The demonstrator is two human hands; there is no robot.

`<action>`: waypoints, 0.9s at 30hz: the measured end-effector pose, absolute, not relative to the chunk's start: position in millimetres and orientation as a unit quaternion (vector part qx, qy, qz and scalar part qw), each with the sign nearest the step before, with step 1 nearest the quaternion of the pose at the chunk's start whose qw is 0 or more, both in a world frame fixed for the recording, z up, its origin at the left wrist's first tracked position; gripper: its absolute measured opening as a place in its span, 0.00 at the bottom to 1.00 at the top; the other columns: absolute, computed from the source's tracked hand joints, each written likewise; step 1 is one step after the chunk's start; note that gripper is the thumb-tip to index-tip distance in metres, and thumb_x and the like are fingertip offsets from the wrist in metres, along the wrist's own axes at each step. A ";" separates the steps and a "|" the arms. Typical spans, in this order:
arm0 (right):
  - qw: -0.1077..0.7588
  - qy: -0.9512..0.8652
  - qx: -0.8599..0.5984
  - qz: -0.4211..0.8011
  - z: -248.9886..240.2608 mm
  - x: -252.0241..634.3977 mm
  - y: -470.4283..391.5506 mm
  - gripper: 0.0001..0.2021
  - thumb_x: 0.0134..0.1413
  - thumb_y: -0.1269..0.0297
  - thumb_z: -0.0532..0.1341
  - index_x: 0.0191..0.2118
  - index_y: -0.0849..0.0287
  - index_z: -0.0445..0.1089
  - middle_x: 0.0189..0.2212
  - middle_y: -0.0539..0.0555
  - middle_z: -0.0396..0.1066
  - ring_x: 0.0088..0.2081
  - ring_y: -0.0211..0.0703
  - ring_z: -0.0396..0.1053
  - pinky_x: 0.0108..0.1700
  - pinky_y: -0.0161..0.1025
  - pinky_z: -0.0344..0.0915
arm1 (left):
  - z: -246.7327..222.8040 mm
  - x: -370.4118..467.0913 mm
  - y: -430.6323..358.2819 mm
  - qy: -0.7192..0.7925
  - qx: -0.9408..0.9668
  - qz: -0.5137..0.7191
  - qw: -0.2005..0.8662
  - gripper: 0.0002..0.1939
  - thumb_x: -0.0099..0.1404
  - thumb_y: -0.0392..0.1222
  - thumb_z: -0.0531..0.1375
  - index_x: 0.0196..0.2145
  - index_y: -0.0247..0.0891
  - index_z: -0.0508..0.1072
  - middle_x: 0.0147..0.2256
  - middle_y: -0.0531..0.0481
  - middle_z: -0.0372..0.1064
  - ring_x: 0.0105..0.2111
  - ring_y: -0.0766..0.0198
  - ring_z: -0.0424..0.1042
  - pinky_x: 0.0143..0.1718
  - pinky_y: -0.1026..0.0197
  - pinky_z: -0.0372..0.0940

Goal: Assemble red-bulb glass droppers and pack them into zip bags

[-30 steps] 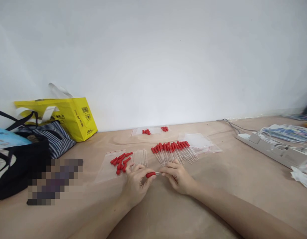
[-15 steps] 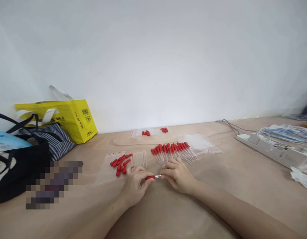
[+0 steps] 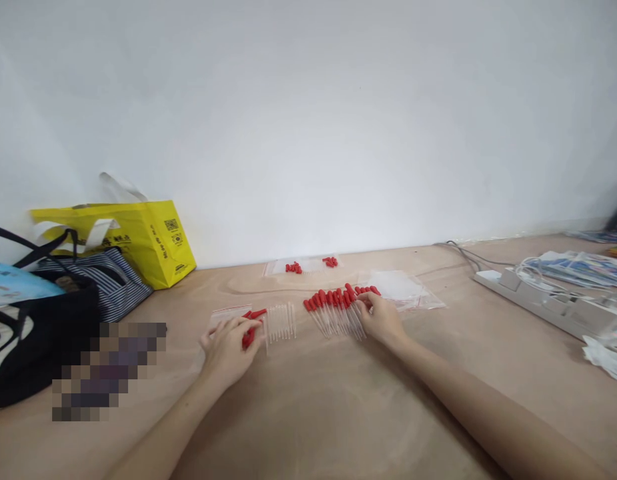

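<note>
My left hand (image 3: 227, 350) is over the loose red rubber bulbs (image 3: 257, 313) on a clear zip bag (image 3: 231, 311). Its thumb and fingers curl round one bulb (image 3: 247, 339), partly hidden. Beside it lies a row of bare glass tubes (image 3: 281, 321). Further right my right hand (image 3: 381, 319) pinches a dropper (image 3: 349, 291), whose red bulb rests on top of the row of finished droppers (image 3: 322, 298). The fingers hide part of that row and most of the held dropper's tube.
Behind the droppers lie clear plastic bags (image 3: 398, 287). Another bag (image 3: 276, 267) with small red bulbs is near the wall. A yellow bag (image 3: 171, 247) and a striped bag (image 3: 121, 283) stand left. A white power strip (image 3: 533, 300) and papers (image 3: 578, 267) are right.
My hands have moved apart from the dropper they held together. The left went left to the loose bulbs; the right carried the dropper forward to the row.
</note>
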State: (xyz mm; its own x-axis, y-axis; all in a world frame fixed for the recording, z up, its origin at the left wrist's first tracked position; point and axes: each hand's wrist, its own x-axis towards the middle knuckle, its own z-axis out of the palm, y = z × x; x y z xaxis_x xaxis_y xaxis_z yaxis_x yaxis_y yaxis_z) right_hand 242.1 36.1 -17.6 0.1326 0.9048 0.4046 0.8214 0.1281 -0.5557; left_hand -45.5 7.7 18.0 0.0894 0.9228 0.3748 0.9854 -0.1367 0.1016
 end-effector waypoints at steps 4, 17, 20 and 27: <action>0.302 -0.640 -0.706 0.019 -10.5 232.2 38.8 0.12 0.53 0.65 0.50 0.41 0.60 0.65 0.31 0.56 0.72 0.37 0.46 0.67 0.41 0.41 0.52 | 25.4 -59.3 12.0 -0.683 -0.705 -0.158 0.103 0.09 0.57 0.44 0.54 0.34 0.47 0.72 0.43 0.48 0.69 0.45 0.52 0.62 0.41 0.47 0.50; 0.251 -0.622 -0.742 -0.016 -12.4 233.8 50.4 0.11 0.52 0.64 0.51 0.38 0.60 0.67 0.37 0.58 0.70 0.41 0.48 0.65 0.43 0.43 0.50 | 23.8 -62.7 12.1 -0.703 -0.688 -0.146 0.099 0.09 0.56 0.47 0.54 0.29 0.46 0.72 0.40 0.49 0.70 0.43 0.52 0.63 0.42 0.47 0.49; 0.269 -0.668 -0.693 -0.029 -3.5 207.4 42.8 0.10 0.52 0.65 0.51 0.35 0.61 0.68 0.35 0.58 0.71 0.41 0.46 0.65 0.43 0.42 0.51 | 23.8 -62.1 10.7 -0.702 -0.690 -0.141 0.109 0.09 0.55 0.48 0.54 0.29 0.43 0.71 0.38 0.48 0.71 0.42 0.52 0.64 0.41 0.47 0.49; 0.233 -0.695 -0.659 0.168 8.7 130.7 47.1 0.11 0.48 0.66 0.55 0.37 0.62 0.69 0.36 0.61 0.71 0.40 0.47 0.68 0.35 0.36 0.60 | 24.2 -63.8 10.1 -0.706 -0.689 -0.128 0.099 0.08 0.57 0.45 0.52 0.30 0.42 0.70 0.31 0.49 0.73 0.38 0.52 0.67 0.41 0.47 0.49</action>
State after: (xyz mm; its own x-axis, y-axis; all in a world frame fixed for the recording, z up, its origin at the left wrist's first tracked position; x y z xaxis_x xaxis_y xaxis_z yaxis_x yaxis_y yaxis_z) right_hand 130.7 47.1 8.7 -0.0241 0.9945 0.1015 0.8378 0.0755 -0.5407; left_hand -63.8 10.1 24.2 -0.0299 0.9481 0.3166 0.9989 0.0168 0.0440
